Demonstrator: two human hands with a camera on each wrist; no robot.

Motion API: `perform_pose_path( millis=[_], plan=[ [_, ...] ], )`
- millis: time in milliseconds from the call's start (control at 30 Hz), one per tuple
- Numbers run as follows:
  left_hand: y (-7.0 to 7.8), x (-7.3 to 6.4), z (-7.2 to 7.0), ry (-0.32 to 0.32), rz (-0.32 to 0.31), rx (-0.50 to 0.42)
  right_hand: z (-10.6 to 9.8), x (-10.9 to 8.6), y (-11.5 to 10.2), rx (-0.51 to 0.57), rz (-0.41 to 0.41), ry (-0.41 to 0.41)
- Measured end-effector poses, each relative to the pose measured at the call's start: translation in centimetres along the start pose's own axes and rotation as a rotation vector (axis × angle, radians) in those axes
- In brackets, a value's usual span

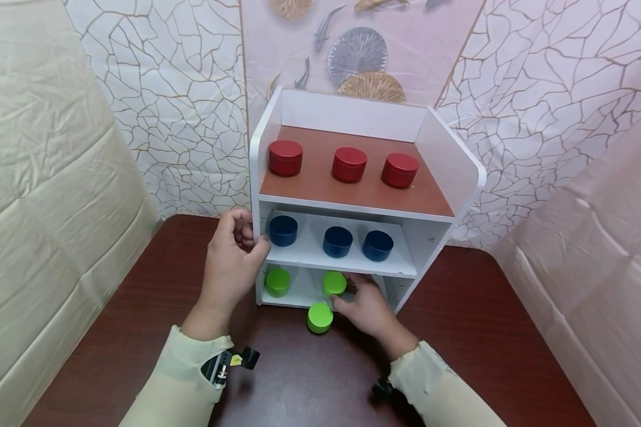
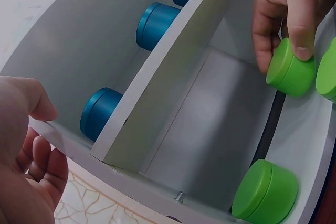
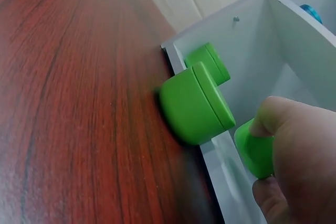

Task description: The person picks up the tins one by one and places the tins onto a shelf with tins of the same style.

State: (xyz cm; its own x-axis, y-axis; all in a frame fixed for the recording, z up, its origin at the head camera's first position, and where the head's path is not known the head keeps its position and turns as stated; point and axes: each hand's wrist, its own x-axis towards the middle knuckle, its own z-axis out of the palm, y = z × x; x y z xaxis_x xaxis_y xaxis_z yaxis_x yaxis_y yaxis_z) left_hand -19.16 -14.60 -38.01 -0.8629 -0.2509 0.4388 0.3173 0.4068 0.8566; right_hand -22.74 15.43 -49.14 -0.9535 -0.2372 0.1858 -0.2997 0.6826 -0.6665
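Observation:
My right hand (image 1: pixel 367 302) pinches a round green tin (image 1: pixel 333 284) between thumb and fingers, at the middle of the bottom compartment. A second green tin (image 1: pixel 278 282) sits at the left end of that compartment. The third green tin (image 1: pixel 320 318) stands on the table just in front of the shelf's lower edge, close to my right thumb. My left hand (image 1: pixel 234 249) holds the front edge of the white shelf unit's left side panel (image 1: pixel 255 178), thumb on the inner side and fingers curled outside, as the left wrist view (image 2: pixel 31 145) shows.
Three red tins (image 1: pixel 349 165) stand spaced out on the brown top board (image 1: pixel 315 191). Below them, three blue tins (image 1: pixel 338 242) line the middle shelf (image 1: pixel 310 256). The shelf unit stands on a dark reddish wooden table (image 1: pixel 481 332), with patterned cloth (image 1: pixel 181 89) behind it.

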Motion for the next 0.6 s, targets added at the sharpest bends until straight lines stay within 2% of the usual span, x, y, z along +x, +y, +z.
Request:
perform_pose_path(
  millis=[267, 600],
  plan=[
    [-0.04, 0.02, 0.02, 0.001, 0.007, -0.006, 0.46, 0.11, 0.5, -0.028, -0.004, 0.002],
    [0.06, -0.04, -0.02, 0.0, 0.0, -0.005, 0.87, 0.12, 0.73, 0.0, -0.032, -0.007]
  ],
)
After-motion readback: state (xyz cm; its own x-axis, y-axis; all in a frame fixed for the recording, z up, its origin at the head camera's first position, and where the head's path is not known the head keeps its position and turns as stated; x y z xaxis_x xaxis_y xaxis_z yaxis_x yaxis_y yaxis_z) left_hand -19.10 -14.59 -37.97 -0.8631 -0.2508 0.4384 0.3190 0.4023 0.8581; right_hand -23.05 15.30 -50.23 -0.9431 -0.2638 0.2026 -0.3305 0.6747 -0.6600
